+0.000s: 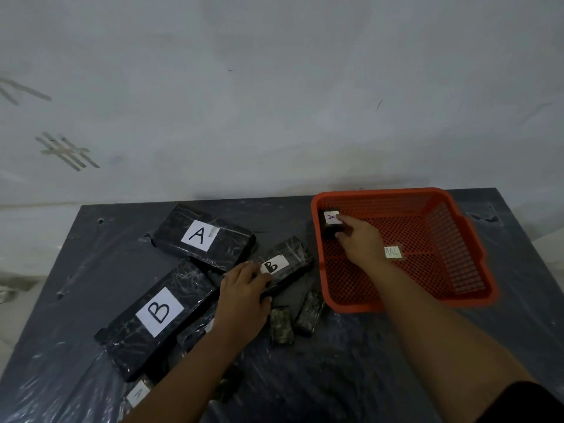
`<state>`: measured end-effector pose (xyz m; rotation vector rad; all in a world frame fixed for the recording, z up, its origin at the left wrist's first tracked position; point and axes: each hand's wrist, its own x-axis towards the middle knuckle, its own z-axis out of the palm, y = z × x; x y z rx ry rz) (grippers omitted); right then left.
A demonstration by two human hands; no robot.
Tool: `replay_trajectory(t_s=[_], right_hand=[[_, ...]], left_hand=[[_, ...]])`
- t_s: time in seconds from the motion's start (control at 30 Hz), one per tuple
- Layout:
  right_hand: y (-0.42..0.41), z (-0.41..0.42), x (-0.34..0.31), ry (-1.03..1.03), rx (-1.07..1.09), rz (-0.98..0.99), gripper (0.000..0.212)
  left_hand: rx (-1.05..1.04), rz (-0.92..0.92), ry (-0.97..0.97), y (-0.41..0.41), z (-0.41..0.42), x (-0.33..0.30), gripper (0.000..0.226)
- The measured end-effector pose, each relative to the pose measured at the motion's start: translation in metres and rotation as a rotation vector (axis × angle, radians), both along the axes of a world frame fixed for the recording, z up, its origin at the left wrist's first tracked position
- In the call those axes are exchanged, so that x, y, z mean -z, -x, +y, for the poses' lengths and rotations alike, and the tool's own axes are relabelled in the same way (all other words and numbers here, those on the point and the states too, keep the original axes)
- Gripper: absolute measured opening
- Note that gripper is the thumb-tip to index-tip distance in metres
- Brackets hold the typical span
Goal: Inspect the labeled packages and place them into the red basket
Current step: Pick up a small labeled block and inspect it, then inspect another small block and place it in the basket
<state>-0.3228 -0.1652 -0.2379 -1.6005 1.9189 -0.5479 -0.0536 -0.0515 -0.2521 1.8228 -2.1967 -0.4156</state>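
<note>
Tabletop, dark, under wrinkled clear film. Red basket, square plastic mesh, set at right within reach; paper tag on floor. Large B package and large A package, flat black shiny-wrapped bricks, white letter labels up, lying left, probably waiting. Mid B package tilted, propped on others, gripped at near end by left hand, likely next for checking. Right hand inside basket, fingers pinched on small A package, black cube-like, label up, at far-left corner, seemingly being placed. Small mottled packs near basket.
</note>
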Motion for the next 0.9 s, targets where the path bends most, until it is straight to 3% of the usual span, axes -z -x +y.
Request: replay_trajectory(t_s=[0.17,0.33,0.6,0.9], right_hand=[[-0.011,0.034,-0.022,0.195,0.136,-0.036,0.031],[-0.055,0.095,-0.043,0.35,0.096,-0.123,0.02],[-0.121,0.174,-0.022,0.297,-0.039,-0.195,0.014],[-0.152,0.217,-0.007,0.147,-0.114,-0.185,0.015]], left_hand=[[-0.012,0.157,0.04,-0.016,0.018,-0.013,0.035],[-0.14,0.257,0.056,-0.046,0.056,-0.021,0.022],[-0.267,0.246,-0.077,-0.094,0.143,-0.01,0.03],[-0.091,-0.099,-0.076,-0.095,0.177,0.022,0.065]])
